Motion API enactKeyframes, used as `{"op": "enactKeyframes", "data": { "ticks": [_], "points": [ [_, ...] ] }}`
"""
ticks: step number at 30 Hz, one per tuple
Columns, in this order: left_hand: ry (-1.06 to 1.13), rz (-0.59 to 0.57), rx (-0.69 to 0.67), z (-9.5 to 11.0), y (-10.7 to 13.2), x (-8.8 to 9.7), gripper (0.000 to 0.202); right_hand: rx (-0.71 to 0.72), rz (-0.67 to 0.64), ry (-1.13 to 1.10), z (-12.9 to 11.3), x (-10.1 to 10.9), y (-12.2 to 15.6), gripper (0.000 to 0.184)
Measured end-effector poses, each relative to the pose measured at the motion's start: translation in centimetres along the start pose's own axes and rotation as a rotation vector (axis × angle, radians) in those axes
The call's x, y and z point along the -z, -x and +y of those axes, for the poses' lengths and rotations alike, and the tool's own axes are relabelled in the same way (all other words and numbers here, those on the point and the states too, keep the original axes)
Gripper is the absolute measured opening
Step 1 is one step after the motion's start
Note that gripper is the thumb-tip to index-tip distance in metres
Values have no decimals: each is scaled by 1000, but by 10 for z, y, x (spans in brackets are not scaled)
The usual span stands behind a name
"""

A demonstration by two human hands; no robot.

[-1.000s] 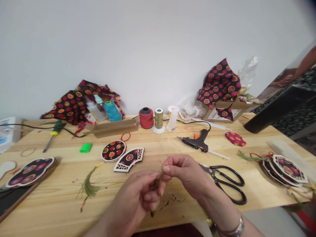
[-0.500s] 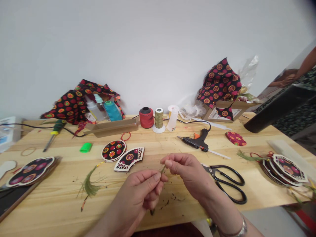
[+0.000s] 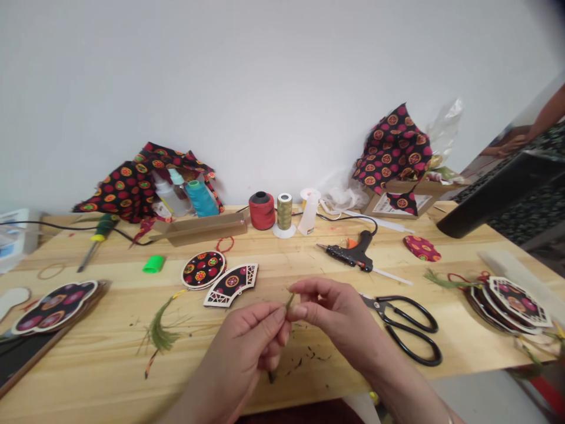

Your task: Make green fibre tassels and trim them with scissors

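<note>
My left hand (image 3: 251, 338) pinches a thin bundle of olive-green thread (image 3: 289, 300) between thumb and fingers. Its short upper end sticks up from the pinch. A dark tip (image 3: 271, 377) shows below that hand. My right hand (image 3: 338, 309) meets the left at the bundle, thumb and index finger closing around its top; most of the thread is hidden by fingers. Black-handled scissors (image 3: 410, 324) lie just right of my right hand. Beyond my hands are a fan-shaped ornament (image 3: 232, 285) and a round ornament (image 3: 203, 270), with a green tassel (image 3: 162, 331) to the left.
A black glue gun (image 3: 353, 254) rests behind the scissors. Near the wall stand red thread (image 3: 262, 211), olive thread (image 3: 285, 213) and a cardboard tray (image 3: 203, 228). Stacked ornaments (image 3: 521, 303) lie at right, a cloud-shaped one (image 3: 55, 306) at left. Another person's arm (image 3: 547, 115) shows at far right.
My right hand has come down and left, closer to my left hand, and its fingers now close around the thread's upper end. The left hand has barely moved.
</note>
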State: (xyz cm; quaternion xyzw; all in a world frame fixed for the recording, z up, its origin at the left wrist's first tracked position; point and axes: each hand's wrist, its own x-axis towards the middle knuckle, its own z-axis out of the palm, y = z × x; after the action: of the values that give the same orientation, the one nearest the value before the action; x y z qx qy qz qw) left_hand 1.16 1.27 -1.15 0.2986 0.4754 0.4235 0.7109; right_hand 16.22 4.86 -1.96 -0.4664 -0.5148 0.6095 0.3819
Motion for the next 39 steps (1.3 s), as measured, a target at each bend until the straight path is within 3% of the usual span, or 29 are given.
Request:
{"op": "enactKeyframes", "data": {
  "ticks": [2, 6, 13, 18, 23, 30, 39],
  "points": [
    [1, -6, -6, -1, 0, 0, 26, -76, -106, -98, 2, 0, -2, 26],
    [-34, -18, -8, -4, 0, 1, 27, -21, -135, -139, 3, 0, -2, 17],
    [-36, -37, -4, -4, 1, 1, 29, 74, -50, -90, -1, -3, 0, 3],
    [-80, -62, -28, -2, -1, 1, 22, 135, 21, 32, -5, -4, 1, 13],
    [-232, -7, -103, -4, -2, 3, 24, 133, 25, 83, -11, 0, 0, 15],
    [-425, 78, -165, 0, -3, 5, 24, 120, 90, 42, -19, 8, -8, 18],
    [-537, 80, -183, 3, -5, 6, 26, 205, 200, 79, -25, 27, -15, 21]
  ]
}}
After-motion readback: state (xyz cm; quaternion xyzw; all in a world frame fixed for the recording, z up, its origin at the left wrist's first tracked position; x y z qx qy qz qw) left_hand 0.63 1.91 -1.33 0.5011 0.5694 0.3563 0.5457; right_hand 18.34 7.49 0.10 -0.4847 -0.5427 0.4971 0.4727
